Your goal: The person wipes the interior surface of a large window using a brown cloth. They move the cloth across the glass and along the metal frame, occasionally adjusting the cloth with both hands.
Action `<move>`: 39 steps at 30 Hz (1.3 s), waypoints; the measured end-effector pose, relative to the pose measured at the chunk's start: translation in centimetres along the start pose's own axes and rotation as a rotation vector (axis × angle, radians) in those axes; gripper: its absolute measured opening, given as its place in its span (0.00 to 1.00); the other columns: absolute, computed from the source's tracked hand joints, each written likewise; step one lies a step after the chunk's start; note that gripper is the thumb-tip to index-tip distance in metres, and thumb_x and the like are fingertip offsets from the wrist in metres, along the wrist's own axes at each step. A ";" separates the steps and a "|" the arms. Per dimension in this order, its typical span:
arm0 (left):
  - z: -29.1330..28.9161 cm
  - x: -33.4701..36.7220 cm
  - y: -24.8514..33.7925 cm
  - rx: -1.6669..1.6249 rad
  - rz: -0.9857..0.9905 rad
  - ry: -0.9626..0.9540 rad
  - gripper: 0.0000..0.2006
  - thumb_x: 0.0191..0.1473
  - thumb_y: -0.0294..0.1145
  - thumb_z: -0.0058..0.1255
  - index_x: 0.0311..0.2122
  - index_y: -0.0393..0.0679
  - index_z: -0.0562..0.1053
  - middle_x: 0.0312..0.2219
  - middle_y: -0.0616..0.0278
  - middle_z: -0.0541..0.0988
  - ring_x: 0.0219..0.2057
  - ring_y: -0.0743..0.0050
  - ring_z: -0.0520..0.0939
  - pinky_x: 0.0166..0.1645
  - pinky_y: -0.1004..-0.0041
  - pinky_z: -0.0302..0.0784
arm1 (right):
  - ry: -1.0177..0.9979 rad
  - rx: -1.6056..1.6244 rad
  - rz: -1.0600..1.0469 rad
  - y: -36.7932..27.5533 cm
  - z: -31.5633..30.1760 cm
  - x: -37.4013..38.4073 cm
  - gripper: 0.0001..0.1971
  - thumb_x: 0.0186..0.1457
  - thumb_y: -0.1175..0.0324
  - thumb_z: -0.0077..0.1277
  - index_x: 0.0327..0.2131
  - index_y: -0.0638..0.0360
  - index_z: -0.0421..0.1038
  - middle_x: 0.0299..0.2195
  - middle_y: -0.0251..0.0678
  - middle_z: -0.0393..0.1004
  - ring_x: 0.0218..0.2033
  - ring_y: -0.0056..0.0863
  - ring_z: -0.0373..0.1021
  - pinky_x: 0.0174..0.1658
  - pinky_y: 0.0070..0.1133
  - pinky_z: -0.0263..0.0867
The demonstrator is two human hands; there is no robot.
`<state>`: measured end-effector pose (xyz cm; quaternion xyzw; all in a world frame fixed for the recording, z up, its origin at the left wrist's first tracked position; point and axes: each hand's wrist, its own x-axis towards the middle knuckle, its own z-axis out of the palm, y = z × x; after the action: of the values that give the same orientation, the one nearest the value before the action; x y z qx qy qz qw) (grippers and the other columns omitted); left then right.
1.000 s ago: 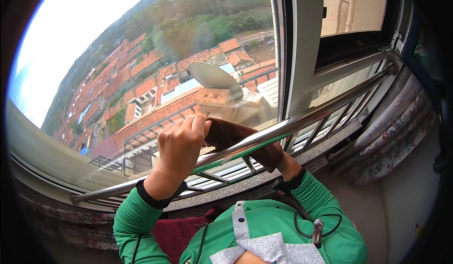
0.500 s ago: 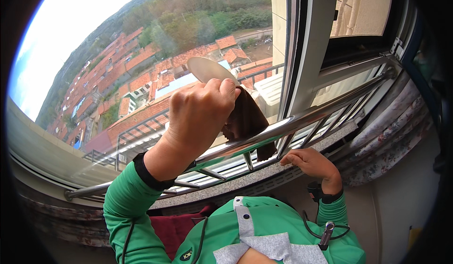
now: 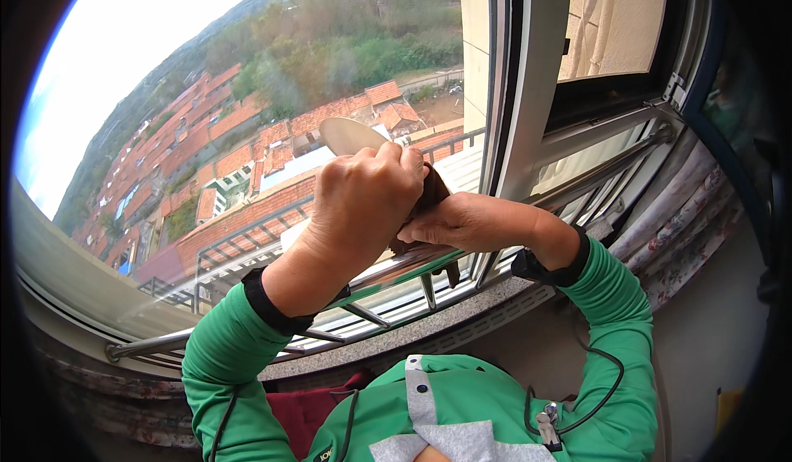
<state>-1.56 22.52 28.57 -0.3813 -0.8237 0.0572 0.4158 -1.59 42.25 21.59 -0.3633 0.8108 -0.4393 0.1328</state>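
My left hand point(image 3: 363, 202) is closed in a pinch on the upper part of a dark brown cloth point(image 3: 433, 188), held up in front of the window pane. From the right, my right hand point(image 3: 474, 221) has its fingers closed against the same cloth, just above the metal rail point(image 3: 404, 266). Both hands hide much of the cloth. A small end of it hangs below the rail. My left fingertips are mostly turned away from view.
Metal bars run under the rail, above a speckled stone sill point(image 3: 346, 356). At the right stands the window frame point(image 3: 532, 91) and a flowered curtain point(image 3: 685, 206). Through the glass show a pale round dish point(image 3: 351, 135), a white outdoor unit and red roofs point(image 3: 235, 120).
My right hand has moved up and left from beside the rail onto the cloth. My left hand keeps its grip. The view has shifted slightly.
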 end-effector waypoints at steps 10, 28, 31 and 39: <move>-0.1 0.0 3.2 -0.395 0.114 0.026 0.10 0.57 0.37 0.57 0.37 0.43 0.73 0.32 0.60 0.75 0.32 0.60 0.81 0.32 0.62 0.77 | 0.039 -0.441 -0.086 0.7 -2.9 -0.1 0.08 0.60 0.65 0.56 0.38 0.57 0.76 0.37 0.41 0.79 0.36 0.35 0.71 0.44 0.27 0.71; -4.2 5.1 -0.9 -0.363 0.072 0.301 0.14 0.53 0.22 0.59 0.45 0.44 0.73 0.34 0.57 0.77 0.32 0.55 0.82 0.32 0.63 0.78 | 1.013 -0.481 -0.808 -7.4 -7.9 3.2 0.06 0.50 0.80 0.60 0.33 0.60 0.78 0.29 0.33 0.79 0.28 0.25 0.75 0.34 0.18 0.72; -2.1 0.8 1.3 -0.359 0.091 0.070 0.09 0.48 0.26 0.54 0.35 0.44 0.69 0.29 0.61 0.71 0.34 0.59 0.80 0.35 0.65 0.78 | 0.821 -0.177 -0.661 -3.8 -3.5 2.0 0.15 0.45 0.82 0.59 0.39 0.60 0.79 0.32 0.35 0.79 0.32 0.31 0.76 0.40 0.21 0.71; -1.5 -5.6 1.9 -0.425 0.075 -0.383 0.07 0.51 0.24 0.52 0.36 0.42 0.70 0.29 0.58 0.74 0.36 0.58 0.81 0.37 0.62 0.79 | 0.795 -0.518 -0.615 -1.5 2.2 -0.7 0.06 0.43 0.75 0.67 0.27 0.57 0.79 0.29 0.31 0.79 0.32 0.28 0.76 0.38 0.22 0.73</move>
<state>2.64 19.77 25.16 -0.4723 -0.8661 -0.0304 0.1608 0.83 40.83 21.46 -0.4101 0.7366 -0.3475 -0.4105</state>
